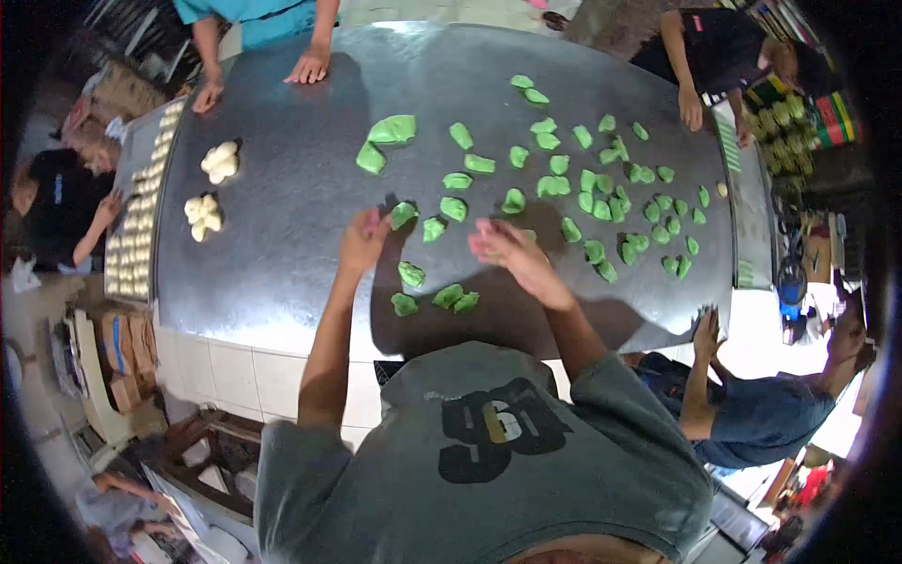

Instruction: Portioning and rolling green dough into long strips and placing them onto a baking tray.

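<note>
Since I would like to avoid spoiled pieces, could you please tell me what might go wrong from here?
Two risks stand out. The green dough pieces on the right side of the table lie crowded, some apparently touching, so they might stick together. The left hand is right beside one green lump, which a careless move could dent.

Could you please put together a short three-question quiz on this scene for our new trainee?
1. True or false: both pale clusters lie left of the green pieces on the dark table.
2. Fill in the colour: the tray at the table's left edge holds rows of ____ pieces.
3. What is nearest the person's left hand? A) a pale cluster; B) a green piece; C) the tray.

Key: 1 true; 2 pale; 3 B.
</note>
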Motion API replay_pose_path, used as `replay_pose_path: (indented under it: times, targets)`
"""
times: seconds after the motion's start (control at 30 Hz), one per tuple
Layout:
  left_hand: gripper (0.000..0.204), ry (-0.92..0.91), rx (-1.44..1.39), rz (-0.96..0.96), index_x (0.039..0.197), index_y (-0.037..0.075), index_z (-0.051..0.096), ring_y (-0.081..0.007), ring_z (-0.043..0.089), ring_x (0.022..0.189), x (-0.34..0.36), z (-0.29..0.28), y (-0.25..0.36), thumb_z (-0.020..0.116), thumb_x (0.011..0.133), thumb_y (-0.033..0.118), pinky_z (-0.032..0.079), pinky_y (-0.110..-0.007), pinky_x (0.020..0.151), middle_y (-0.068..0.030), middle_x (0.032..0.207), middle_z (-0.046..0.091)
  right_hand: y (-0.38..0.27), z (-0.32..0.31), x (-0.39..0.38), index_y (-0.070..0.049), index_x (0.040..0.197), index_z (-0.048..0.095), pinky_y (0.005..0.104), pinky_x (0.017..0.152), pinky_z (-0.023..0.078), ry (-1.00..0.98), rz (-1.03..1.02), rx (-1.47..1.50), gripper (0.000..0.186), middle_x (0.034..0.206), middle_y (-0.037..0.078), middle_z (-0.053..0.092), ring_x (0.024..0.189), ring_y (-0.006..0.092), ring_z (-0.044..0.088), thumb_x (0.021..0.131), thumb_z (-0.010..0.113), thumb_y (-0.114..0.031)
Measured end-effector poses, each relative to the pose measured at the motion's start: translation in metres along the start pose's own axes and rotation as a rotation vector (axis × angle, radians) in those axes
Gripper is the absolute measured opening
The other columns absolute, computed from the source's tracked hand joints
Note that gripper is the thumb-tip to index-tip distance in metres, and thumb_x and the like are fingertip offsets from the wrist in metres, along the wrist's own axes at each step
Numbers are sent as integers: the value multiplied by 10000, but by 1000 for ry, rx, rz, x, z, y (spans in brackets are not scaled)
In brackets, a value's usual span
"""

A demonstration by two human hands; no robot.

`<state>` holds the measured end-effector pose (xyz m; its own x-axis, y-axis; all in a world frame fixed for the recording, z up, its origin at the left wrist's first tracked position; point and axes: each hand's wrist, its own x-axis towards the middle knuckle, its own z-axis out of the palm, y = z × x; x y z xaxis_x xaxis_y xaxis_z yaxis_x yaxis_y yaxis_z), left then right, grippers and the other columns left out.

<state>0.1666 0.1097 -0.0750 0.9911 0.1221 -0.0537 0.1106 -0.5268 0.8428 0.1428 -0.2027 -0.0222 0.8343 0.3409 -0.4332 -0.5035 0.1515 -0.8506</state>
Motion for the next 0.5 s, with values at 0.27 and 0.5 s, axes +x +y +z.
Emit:
replay_pose_path:
  times: [0.27,0.5]
  targets:
    - [571,352,231,231,1366,84,432,-401,580,1168,150,38,-84,654,850,189,477,-503,953,-220,1310,570,99,18,-66,-13,1253,611,275,818,517,141,189,-145,362,1075,62,685,948,132,647,1016,583,-286]
    - [351,-41,335,-46,1127,82,645,-437,618,1045,40,11,36,724,822,238,500,-505,868,-229,1021,681,97,32,-61,-13,1272,586,274,842,522,228,42,-397,376,1043,43,663,957,122,632,952,682,-187]
